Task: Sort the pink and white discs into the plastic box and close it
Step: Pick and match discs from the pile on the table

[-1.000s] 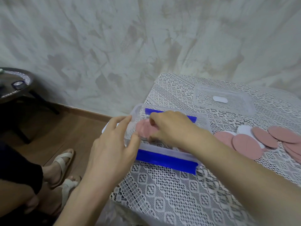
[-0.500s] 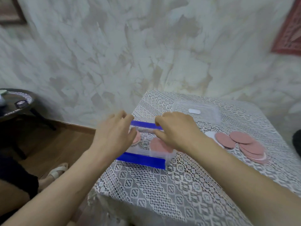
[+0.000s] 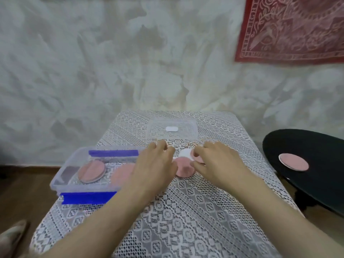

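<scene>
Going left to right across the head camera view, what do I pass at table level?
Clear plastic box with blue latches → left hand → loose pink and white discs → right hand → pink disc on the round black side table.

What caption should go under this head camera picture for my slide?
Left hand and right hand gather pink and white discs on a lace tablecloth beside the open plastic box.

Loose discs (image 3: 183,170) mostly covered; grip unclear.
</scene>
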Available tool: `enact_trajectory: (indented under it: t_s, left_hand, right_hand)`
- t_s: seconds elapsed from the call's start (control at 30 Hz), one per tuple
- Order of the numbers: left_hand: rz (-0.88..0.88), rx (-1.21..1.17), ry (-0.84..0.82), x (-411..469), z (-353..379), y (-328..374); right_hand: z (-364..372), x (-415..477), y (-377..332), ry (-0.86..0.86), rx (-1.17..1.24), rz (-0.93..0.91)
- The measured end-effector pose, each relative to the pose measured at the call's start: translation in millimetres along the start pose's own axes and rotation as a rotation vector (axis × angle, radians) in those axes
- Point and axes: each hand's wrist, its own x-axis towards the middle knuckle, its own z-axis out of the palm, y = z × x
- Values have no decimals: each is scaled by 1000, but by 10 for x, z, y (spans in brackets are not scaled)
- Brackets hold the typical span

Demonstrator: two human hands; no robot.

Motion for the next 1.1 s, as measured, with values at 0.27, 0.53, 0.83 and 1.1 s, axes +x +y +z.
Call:
enact_trajectory:
  t_s: [0.27,0.53,0.83,1.1]
  left_hand:
    - [-129,-131,-88,-148,496,328]
    - [-45,-183,-82,-119,494,297]
    - [-3,-258,-92,-222,496,292]
    - [-15,-317,-140,-376,355,374]
  right_hand:
    - [447,-152,316,-62,175,122]
    - [591,92,421,-44,297,163]
    - [612,73,332,-108,484,245]
    - [623,-151,318,-121,827,317]
